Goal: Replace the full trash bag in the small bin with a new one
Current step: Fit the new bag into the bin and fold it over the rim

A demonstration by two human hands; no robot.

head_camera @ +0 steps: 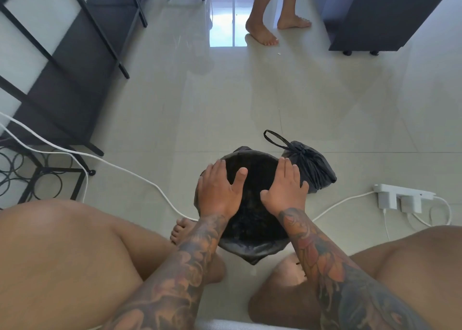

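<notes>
Resting flat, fingers spread, gripping nothing: left hand [220, 192] & right hand [285, 192] atop small bin [250, 248] w/ new black liner [252, 219]. Tied full bag [312, 169] on floor [200, 109], touching bin's right.

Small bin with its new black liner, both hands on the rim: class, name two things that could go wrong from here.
1. The new black plastic liner hangs loosely over the small round bin's near rim; pressing with the left hand and right hand might pull it off.
2. The tied black full trash bag beside the bin could be knocked over.
</notes>
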